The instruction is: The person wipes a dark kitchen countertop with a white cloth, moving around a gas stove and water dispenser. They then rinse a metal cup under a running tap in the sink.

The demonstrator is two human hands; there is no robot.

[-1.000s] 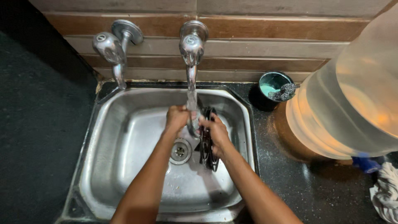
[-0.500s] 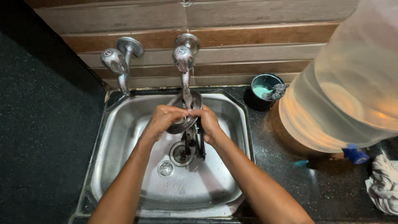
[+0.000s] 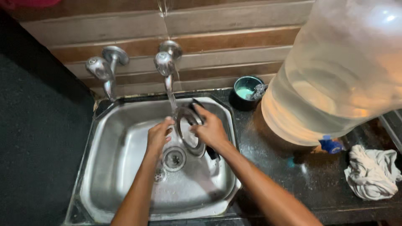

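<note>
Since half a second ago your hands have parted a little, and the round metal strainer (image 3: 188, 132) now stands tilted on edge at the frame's centre. Your right hand (image 3: 211, 129) closes its grip round the strainer's right rim, holding it over the sink (image 3: 125, 184) just above the drain (image 3: 173, 159). Your left hand (image 3: 158, 136) touches the left rim with loosely curled fingers, gripping nothing firmly. Water from the tap (image 3: 166, 62) falls onto it, so I judge rinsing underway, not finished. Further off, on the worktop (image 3: 310, 180), stand a small cup (image 3: 247, 90) and a large water jar (image 3: 343, 71).
</note>
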